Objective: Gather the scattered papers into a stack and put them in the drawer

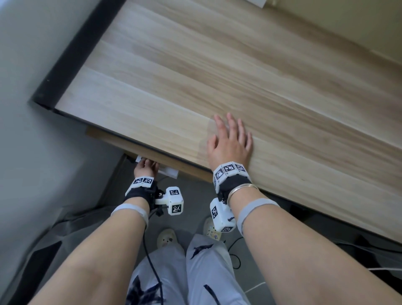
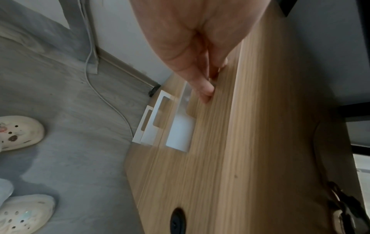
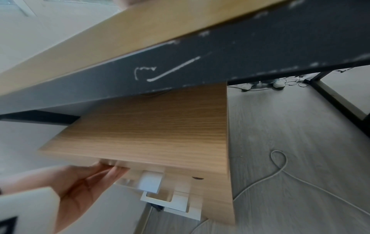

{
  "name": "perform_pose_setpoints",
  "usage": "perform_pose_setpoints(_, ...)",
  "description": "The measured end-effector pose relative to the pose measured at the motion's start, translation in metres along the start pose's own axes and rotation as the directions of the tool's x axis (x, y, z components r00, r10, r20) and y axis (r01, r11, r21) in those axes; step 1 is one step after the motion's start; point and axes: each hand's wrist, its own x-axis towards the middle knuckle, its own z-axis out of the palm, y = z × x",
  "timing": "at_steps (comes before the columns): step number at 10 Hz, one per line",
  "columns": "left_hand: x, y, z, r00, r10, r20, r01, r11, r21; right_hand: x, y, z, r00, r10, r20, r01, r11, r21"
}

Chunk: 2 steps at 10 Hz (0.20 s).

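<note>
No papers show on the desk [image 1: 217, 71] near my hands. Under its front edge sits a wooden drawer unit [image 3: 150, 126] with white handles [image 2: 160, 114]. My left hand [image 1: 146, 166] reaches below the desk, and its straight fingers [image 2: 206, 93] press against the top drawer front [image 2: 216, 126] just above a handle. The right wrist view shows that left hand [image 3: 90, 182] palm up, fingertips at the front's upper edge. The inside of the drawer is hidden. My right hand [image 1: 230, 139] lies flat on the desk near its front edge, holding nothing.
A white sheet corner [image 1: 256, 2] pokes in at the far top edge of the desk. Grey wall stands on the left. Cables [image 3: 280, 166] trail over the grey floor beside the drawer unit. My feet in pale clogs [image 1: 167, 238] stand below.
</note>
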Motion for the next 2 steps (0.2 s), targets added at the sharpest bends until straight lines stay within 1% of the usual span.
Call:
perform_pose_setpoints(1, -0.0020, 0.0041, 0.0014, 1.000, -0.022, -0.016, 0.022, 1.000, 0.021, -0.0030, -0.0014, -0.0018, 0.999, -0.004, 0.044, 0.004, 1.000, -0.009)
perform_pose_setpoints(2, -0.0068, 0.0092, 0.0054, 0.997, -0.073, 0.019, 0.071, 0.992, 0.107, 0.0003, -0.0018, -0.0046, 1.000, -0.001, 0.012, 0.000, 1.000, 0.011)
